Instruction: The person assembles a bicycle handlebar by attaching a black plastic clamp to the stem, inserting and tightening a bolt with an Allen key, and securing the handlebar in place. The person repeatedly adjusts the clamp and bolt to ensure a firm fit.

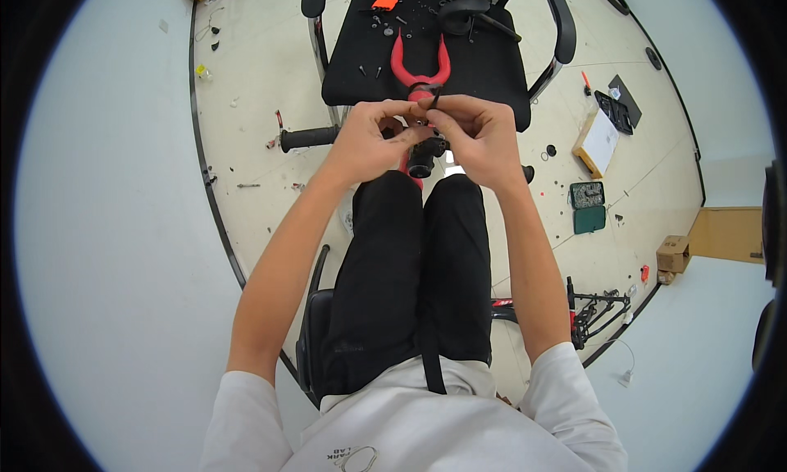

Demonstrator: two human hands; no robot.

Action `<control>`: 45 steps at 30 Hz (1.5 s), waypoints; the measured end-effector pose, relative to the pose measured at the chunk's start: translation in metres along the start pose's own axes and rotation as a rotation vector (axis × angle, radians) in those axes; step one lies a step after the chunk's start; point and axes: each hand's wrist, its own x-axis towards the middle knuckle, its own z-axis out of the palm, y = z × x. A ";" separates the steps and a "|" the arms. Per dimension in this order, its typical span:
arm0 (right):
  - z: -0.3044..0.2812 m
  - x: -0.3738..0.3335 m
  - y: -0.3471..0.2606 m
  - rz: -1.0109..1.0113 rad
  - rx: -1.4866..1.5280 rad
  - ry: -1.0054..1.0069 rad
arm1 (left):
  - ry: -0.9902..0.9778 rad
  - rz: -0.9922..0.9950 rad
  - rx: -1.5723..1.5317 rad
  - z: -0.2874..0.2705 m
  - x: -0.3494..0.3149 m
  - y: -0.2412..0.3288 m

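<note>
A red bicycle fork [397,64] lies on the black seat of an office chair [490,70], its two prongs pointing away from me. Over its near end my hands meet, fingertips close together. My left hand [367,142] is closed, thumb and fingers pinched near the fork's crown. My right hand [484,141] pinches at a small thin black piece [434,102], whose kind I cannot make out. Just below the fingers sits a black handlebar stem [423,157], above my knees. A black handlebar grip [309,139] sticks out to the left. The fingers partly hide the joint between fork and stem.
A black saddle [464,13], an orange item [384,4] and several small bolts lie on the chair seat. On the floor at right are a green case [589,219], a white-topped box [598,142] and a dark bicycle frame [602,312]. A cardboard box [674,254] stands beyond.
</note>
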 end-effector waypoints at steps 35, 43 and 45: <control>-0.032 -0.002 -0.033 0.068 0.068 0.104 | 0.232 -0.053 0.470 0.016 -0.004 0.024; -0.073 -0.023 0.003 0.188 0.024 0.316 | 0.231 -0.336 0.839 -0.089 0.135 -0.055; -0.075 -0.029 0.009 0.234 0.057 0.318 | 0.162 -0.347 0.994 -0.104 0.152 -0.091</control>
